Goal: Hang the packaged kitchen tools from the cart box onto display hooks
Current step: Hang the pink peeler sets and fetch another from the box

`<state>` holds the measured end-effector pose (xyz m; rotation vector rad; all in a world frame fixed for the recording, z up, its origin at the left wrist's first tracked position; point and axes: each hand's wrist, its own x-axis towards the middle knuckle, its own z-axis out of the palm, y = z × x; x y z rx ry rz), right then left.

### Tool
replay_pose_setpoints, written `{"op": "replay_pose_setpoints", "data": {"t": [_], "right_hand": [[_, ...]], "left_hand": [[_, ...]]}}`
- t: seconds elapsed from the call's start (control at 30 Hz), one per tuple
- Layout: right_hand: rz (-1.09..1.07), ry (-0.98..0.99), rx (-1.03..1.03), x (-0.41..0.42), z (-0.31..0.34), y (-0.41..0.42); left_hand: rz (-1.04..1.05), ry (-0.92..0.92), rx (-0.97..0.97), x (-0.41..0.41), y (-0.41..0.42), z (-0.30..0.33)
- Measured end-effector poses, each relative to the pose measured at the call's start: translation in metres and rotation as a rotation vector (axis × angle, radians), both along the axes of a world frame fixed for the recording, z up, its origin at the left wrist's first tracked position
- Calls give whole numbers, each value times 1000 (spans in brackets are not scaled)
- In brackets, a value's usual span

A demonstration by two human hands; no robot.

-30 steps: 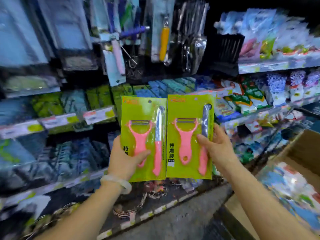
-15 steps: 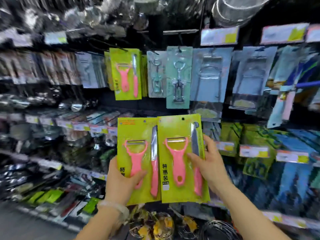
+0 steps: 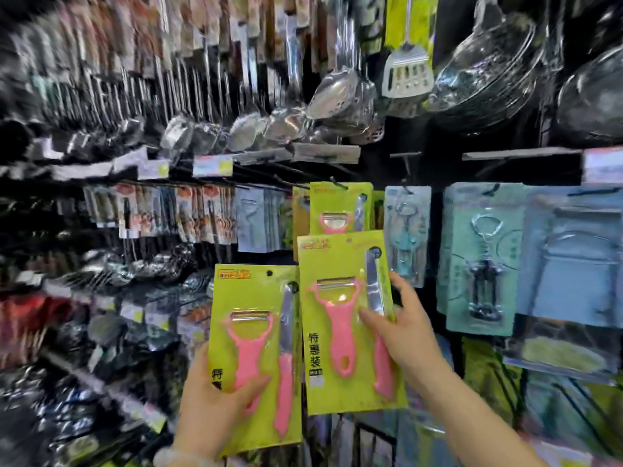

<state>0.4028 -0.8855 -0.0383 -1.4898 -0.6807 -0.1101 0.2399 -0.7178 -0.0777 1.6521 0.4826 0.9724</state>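
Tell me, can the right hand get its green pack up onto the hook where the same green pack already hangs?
Probably yes. The right hand holds its green pack just below the hanging green pack, overlapping its lower part, with nothing between them.

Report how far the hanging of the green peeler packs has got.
Done: at least one matching green pack already hangs on a hook. In hand: the left hand grips one peeler pack, and the right hand holds a second pack raised just below the hung one. Left: both held packs are not yet on the hook. The cart box is out of view.
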Motion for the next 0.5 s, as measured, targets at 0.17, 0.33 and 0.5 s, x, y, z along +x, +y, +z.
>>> {"op": "replay_pose_setpoints", "data": {"t": [0.17,0.33,0.5], "right_hand": [[-30,-63,39,37,51,35],[-107,-99,48,61,77,61],[-150,-87,92,74,84,81]], "left_hand": [[-26,-27,-22,43,54,16],[-61,-74,1,83,81,41],[-177,-137,24,117,111,58]]}}
